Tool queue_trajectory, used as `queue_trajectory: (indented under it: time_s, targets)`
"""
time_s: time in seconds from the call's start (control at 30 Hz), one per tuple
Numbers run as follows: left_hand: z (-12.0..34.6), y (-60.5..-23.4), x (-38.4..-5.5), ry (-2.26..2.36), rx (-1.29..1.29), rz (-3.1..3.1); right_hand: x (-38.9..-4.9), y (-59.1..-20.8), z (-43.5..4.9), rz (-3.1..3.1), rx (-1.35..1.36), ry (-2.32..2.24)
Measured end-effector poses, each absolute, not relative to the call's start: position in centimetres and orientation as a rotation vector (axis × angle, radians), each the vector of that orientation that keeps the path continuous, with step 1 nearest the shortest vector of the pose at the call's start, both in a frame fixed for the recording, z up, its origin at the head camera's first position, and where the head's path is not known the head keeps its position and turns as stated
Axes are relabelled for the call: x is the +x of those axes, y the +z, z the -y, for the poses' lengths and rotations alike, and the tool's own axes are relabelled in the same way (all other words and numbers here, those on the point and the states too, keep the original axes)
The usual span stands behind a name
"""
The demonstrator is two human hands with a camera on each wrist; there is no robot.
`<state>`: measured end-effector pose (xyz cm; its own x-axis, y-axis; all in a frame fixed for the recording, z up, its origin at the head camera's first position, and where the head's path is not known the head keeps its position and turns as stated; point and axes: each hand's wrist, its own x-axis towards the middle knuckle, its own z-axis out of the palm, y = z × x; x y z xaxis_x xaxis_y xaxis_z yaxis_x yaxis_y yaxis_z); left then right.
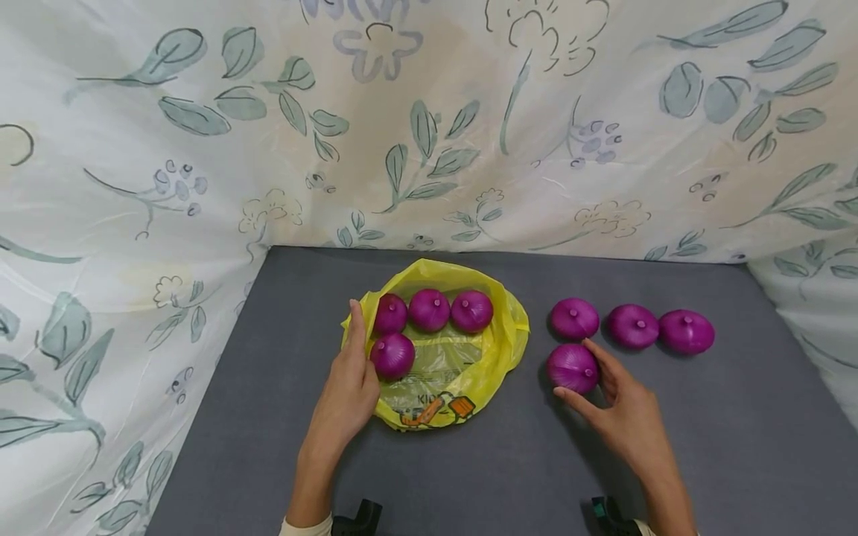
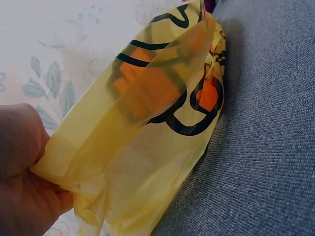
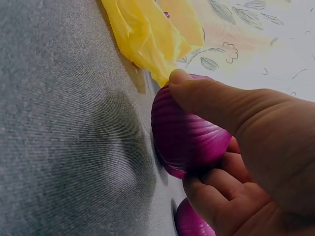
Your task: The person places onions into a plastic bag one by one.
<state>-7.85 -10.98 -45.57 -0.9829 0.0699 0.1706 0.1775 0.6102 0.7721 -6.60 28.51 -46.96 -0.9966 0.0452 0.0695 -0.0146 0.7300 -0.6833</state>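
Observation:
My left hand (image 1: 343,398) holds the left rim of a yellow plastic bag (image 1: 506,350), pinching its film between thumb and fingers in the left wrist view. The bag lies spread open on the table, with several purple onions (image 1: 429,310) inside, toward its back and left. To the right of the bag, my right hand (image 1: 630,417) grips another purple onion (image 1: 572,368), thumb on one side and fingers on the other. In the right wrist view this onion (image 3: 184,130) sits close over the cloth. Part of it is hidden behind the thumb.
Three more onions (image 1: 632,326) stand in a row behind the right hand. A dark grey cloth (image 1: 469,484) covers the table. Floral sheeting (image 1: 415,149) rises along the back and both sides. The bag's front carries an orange and black print (image 1: 436,409).

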Motion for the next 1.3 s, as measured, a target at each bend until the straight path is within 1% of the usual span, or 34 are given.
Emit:
queue_trajectory:
  time_s: [0.53,1.0,1.3]
  targets:
    - [11.0,-45.4,-7.8,-1.317,-0.197,2.722,-7.1,-45.2,-27.3,2.791,-0.002,1.139]
    - [10.9,-45.4,-7.9,-1.351,-0.211,2.697,-8.6,-43.1,-24.7,2.764,0.122,1.165]
    - [10.7,-45.8,-7.9,-1.331,-0.229,2.688,-9.2,-42.7,-22.4,2.719,0.237,1.259]
